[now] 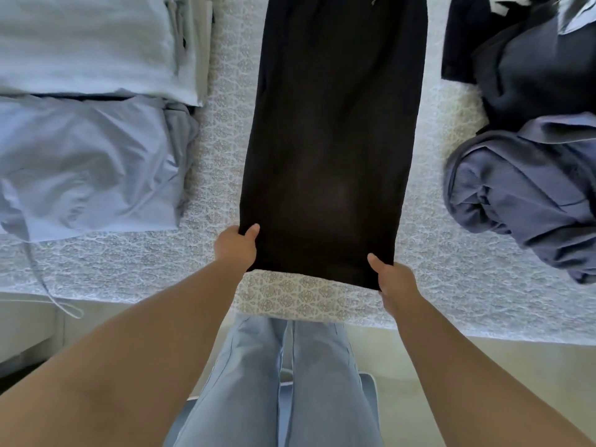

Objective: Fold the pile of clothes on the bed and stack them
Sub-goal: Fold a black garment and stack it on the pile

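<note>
Your left hand (237,248) pinches the near left corner of the long black knit garment (332,140), thumb on top of the cloth and the other fingers hidden beneath it. Your right hand (395,280) pinches the near right corner in the same manner, thumb on top. Both forearms reach straight forward over the near edge of the bed, wrists level, the right hand slightly nearer to you than the left.

The black garment lies flat and lengthwise down the middle of the white patterned quilted bedspread (222,124), its near hem just short of the bed's near edge, its far end running out of view. A small yellow mark shows at its far end.

Toward the left edge of the bed sit folded pale blue garments (87,162), with a folded lighter piece (90,43) beyond them. Toward the right edge lies an unfolded heap of dark navy and slate-blue clothes (529,150).
</note>
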